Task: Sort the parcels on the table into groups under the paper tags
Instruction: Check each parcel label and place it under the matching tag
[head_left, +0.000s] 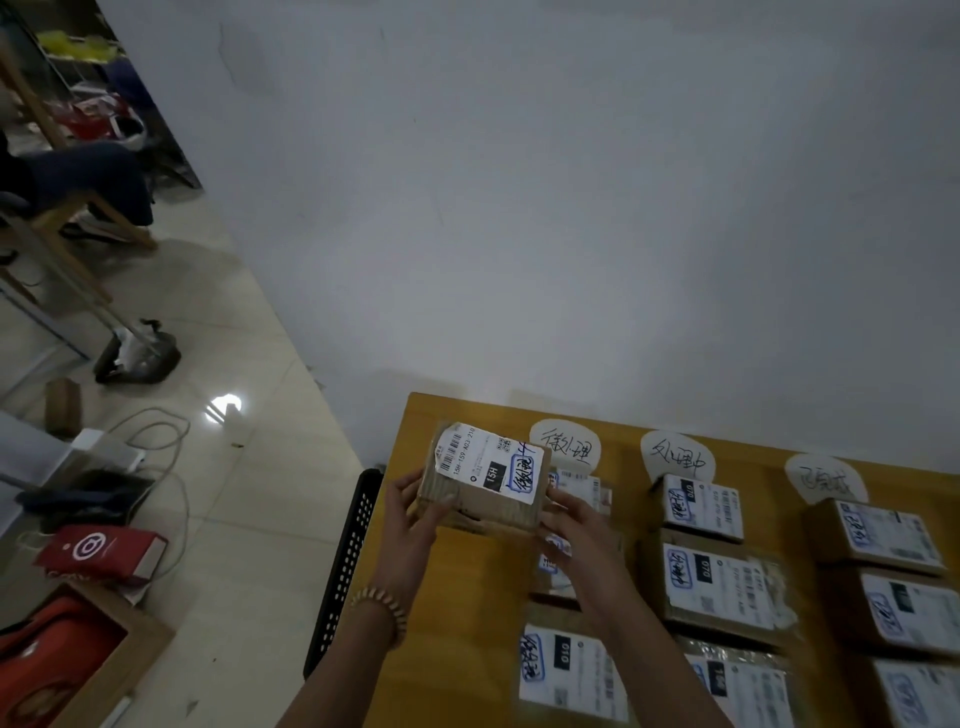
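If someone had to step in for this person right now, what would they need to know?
Left hand and right hand: both grip one cardboard parcel, held at the far left corner of the table.
Tags along the far edge: left tag, middle tag, right tag.
Done: a left column, middle column and right column of parcels lie under them.
Left: set the held parcel under its matching tag; its handwritten mark is too blurred to read.

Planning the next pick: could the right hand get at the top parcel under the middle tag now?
Probably not yet: the right hand grips the lifted parcel with the left hand. Once freed, nothing stands between it and the top middle parcel.
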